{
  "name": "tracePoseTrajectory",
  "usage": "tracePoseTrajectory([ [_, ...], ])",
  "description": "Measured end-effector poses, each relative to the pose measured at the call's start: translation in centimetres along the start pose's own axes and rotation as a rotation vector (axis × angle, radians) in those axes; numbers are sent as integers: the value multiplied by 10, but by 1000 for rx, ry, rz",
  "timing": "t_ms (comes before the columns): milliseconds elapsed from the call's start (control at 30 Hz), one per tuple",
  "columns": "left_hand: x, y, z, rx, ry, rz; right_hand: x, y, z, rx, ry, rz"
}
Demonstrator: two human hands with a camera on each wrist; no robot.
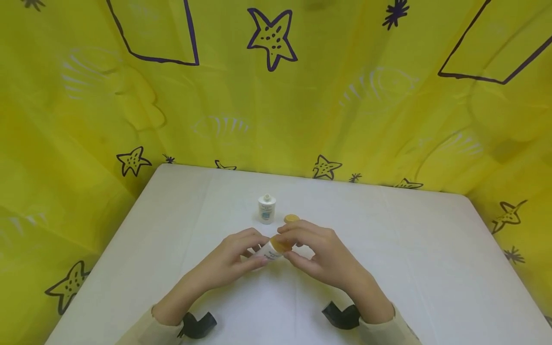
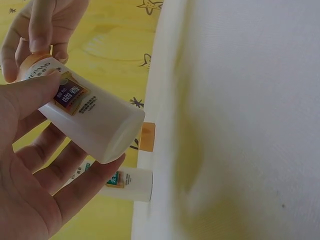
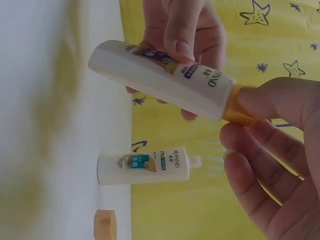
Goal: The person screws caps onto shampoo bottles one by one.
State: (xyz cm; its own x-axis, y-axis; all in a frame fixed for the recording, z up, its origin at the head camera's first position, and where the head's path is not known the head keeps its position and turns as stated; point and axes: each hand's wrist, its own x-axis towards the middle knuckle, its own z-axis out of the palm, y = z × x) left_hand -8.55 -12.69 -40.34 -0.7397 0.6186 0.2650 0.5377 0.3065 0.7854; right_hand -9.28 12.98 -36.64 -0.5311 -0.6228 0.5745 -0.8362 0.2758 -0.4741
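My left hand (image 1: 233,255) grips a white plastic bottle (image 3: 160,77) with a purple label around its body. The bottle lies tilted above the table, its neck end toward the right hand. A gold cap (image 3: 237,107) sits on that end, pinched between the thumb and fingers of my right hand (image 1: 325,249). Behind the hands, a second white bottle (image 1: 267,211) with a green label stands upright, capless, its narrow neck showing. To its right, a loose gold cap (image 1: 292,218) rests on the table.
The table (image 1: 388,258) has a white cover. A yellow curtain (image 1: 276,105) with drawn starfish hangs along its back and sides. Black wrist-worn pieces (image 1: 342,315) stick out near both sleeves.
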Motion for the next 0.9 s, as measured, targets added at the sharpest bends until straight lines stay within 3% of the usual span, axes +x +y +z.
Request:
tracePoseTrajectory([
  [333,0,2,-2,-13,-45,-39,0,1,-1,-43,-30,-44],
  [600,0,-1,-5,-169,-149,-88,-1,2,-4,-22,-47,-85],
  [900,0,-1,-3,-241,-225,-59,0,2,-5,24,-76,-156],
])
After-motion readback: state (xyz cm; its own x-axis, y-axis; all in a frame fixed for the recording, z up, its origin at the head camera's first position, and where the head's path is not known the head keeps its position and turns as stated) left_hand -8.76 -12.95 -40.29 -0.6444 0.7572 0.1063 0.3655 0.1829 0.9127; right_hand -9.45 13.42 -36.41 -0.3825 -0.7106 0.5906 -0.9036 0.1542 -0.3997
